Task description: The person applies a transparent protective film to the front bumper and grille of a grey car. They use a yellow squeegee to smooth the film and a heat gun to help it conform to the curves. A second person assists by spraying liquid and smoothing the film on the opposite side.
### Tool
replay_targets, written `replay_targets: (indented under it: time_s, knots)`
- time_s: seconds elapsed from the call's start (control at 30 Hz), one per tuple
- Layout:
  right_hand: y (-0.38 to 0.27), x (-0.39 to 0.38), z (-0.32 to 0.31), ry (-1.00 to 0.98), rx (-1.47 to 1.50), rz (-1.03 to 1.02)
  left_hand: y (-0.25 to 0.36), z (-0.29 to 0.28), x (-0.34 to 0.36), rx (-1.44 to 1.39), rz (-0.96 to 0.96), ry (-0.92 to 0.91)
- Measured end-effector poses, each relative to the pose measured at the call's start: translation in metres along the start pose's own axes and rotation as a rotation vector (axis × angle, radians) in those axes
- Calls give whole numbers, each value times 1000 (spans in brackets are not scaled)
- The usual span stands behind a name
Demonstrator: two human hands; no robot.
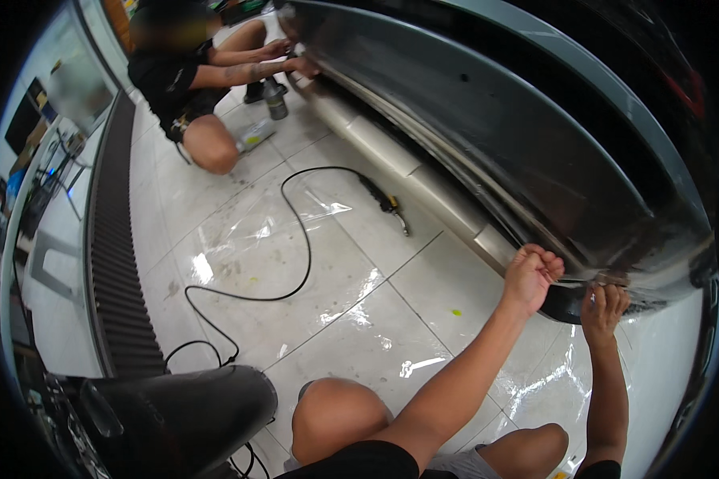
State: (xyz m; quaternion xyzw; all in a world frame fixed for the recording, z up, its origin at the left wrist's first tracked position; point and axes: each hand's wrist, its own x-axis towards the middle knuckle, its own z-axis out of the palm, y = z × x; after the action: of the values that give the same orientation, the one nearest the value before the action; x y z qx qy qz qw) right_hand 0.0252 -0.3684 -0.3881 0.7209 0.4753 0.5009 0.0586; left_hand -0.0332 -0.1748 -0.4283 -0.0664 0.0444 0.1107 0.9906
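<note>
A dark grey car body panel (487, 104) curves across the upper right, with a pale metallic strip (375, 148) along its lower edge. My left hand (534, 275) is closed in a pinch at the near end of that strip; what its fingers hold is too small to make out. To its right, my right hand (603, 311) has its fingers curled up against the panel's bottom edge, close to the dark rounded corner. Whatever lies between those fingers is hidden.
A black handheld tool with a bent metal nozzle (383, 203) lies on the tiled floor (343, 263), trailing a black cable (307, 247). Farther left, a co-worker (192, 88) squats with both hands at the panel, near a spray bottle (276, 102). A black rounded object (176, 423) stands at lower left.
</note>
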Motion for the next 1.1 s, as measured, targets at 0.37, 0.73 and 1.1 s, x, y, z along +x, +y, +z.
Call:
replay_targets:
  time_s: [0.37,0.73,1.1]
  knots:
    - [-7,25,-36,-139,267,38,5,-20,10,200,143,-162]
    - [0,12,-45,-119,418,159,-37,7,-31,2426,1428,-598]
    - [33,-3,-48,-21,214,225,-27,46,-13,2387,1350,-1136]
